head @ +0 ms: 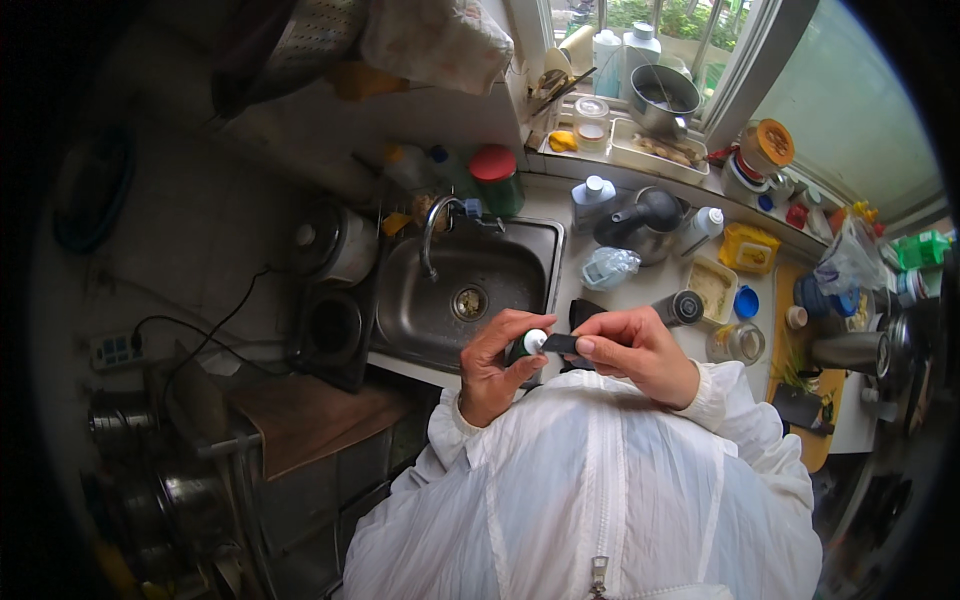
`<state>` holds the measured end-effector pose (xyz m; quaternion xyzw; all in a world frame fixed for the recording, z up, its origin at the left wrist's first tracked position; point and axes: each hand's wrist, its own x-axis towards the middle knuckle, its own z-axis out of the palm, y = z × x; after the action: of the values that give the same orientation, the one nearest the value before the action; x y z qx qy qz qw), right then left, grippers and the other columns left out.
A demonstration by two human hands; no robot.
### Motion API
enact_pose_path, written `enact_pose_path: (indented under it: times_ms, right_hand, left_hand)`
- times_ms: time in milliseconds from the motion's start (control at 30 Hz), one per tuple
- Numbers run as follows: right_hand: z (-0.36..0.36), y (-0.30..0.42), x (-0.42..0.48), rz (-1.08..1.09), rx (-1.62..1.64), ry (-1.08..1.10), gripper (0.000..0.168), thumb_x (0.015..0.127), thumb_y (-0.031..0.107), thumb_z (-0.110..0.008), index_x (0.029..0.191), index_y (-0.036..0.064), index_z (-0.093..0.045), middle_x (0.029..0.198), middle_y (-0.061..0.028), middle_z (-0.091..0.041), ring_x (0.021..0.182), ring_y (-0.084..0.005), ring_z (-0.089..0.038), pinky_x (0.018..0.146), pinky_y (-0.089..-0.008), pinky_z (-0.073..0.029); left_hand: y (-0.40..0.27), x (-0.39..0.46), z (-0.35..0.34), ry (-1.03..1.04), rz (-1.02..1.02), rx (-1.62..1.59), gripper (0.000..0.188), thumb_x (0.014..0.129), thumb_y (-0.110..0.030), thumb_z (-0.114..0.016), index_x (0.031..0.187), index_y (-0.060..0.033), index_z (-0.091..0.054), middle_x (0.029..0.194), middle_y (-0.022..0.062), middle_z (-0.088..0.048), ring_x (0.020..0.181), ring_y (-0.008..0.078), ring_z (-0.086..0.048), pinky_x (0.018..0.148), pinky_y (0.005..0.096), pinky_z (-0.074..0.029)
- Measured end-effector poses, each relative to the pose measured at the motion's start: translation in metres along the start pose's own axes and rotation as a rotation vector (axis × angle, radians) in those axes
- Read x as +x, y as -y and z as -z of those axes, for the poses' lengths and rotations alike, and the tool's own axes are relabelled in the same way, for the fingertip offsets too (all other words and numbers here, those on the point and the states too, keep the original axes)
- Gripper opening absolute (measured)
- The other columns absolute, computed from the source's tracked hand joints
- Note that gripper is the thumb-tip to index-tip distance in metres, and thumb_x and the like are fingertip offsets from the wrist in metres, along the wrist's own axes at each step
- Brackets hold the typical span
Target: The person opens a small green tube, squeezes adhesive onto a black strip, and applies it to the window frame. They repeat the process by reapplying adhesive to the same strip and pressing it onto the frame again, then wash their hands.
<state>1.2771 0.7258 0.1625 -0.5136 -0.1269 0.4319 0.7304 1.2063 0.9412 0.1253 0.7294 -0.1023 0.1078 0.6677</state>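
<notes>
My left hand [487, 367] grips a small dark-green bottle or tube with a white top [534, 341], tilted toward the right hand. Between the thumb and fingers of my right hand [643, 354] is a flat black piece [559, 343]; its material is unclear. Its left end meets or nearly meets the bottle's nozzle. Both hands are close together in front of my white jacket, over the counter's front edge. Just behind them lies another black object [585, 310], partly covered by my right hand. The palm side of my left hand hides much of the bottle.
A steel sink [559, 259] with a curved faucet [429, 232] is at the left. Behind the hands stand a kettle [645, 221], a bagged item [609, 268], a dark-lidded container [679, 307] and a glass jar [739, 345]. A wooden board [817, 442] lies right.
</notes>
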Motion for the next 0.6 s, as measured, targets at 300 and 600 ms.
enact_pose_path:
  times_ms: [300, 600]
  right_hand:
    - [0.003, 0.008, -0.011, 0.095, -0.034, -0.135, 0.021, 0.098, 0.018, -0.065, 0.102, -0.002, -0.069, 0.070, 0.0051, -0.053, 0.060, -0.0026, -0.041, 0.052, -0.0203, -0.030]
    - [0.044, -0.035, -0.056, 0.208, -0.039, -0.613, 0.017, 0.098, 0.011, -0.060, 0.099, -0.003, -0.068, 0.067, 0.0061, -0.051, 0.053, -0.0014, -0.037, 0.047, -0.0195, -0.024]
  left_hand:
    - [-0.003, 0.000, -0.010, 0.000, 0.147, -0.184, 0.048, 0.102, -0.034, -0.053, 0.132, 0.0032, -0.055, 0.104, 0.0094, -0.063, 0.097, 0.0163, -0.059, 0.089, 0.0313, -0.047]
    - [0.010, 0.003, -0.017, -0.177, 0.316, -0.424, 0.039, 0.098, -0.038, -0.037, 0.082, -0.0049, -0.050, 0.070, 0.0032, -0.042, 0.065, 0.0135, -0.043, 0.063, 0.0311, -0.043]
